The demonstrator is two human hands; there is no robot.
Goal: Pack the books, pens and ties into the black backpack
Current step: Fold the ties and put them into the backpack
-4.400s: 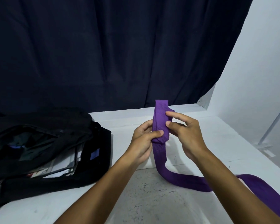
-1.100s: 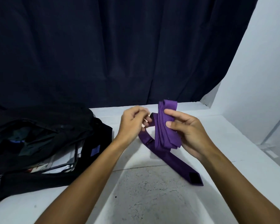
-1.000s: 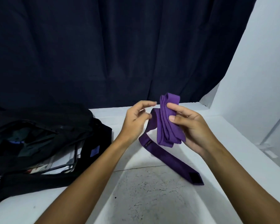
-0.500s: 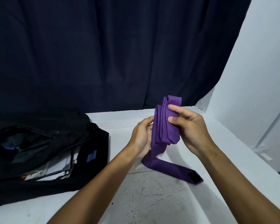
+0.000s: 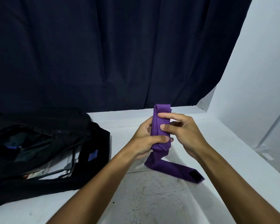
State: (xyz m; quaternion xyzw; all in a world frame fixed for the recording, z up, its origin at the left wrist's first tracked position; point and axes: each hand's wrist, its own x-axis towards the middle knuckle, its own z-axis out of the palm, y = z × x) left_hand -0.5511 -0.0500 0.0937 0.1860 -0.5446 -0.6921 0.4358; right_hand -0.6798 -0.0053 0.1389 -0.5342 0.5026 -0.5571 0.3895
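A purple tie [image 5: 162, 125] is folded into a thick upright bundle above the table's middle. My left hand [image 5: 145, 139] grips the bundle's lower part, thumb across its front. My right hand [image 5: 183, 133] pinches its upper part with thumb and fingers. The tie's loose tail [image 5: 176, 171] hangs down and lies on the table, ending in a dark-lined tip. The black backpack [image 5: 94, 143] lies open at the left, with books and papers showing inside.
A white table [image 5: 152, 199] with a scuffed grey patch carries everything. A dark blue curtain [image 5: 103, 54] hangs behind. A white wall [image 5: 257, 78] stands to the right, close to the table's right edge.
More of the tie has been folded into the bundle, so the tail on the table is shorter. My left hand has come back onto the bundle's lower part.
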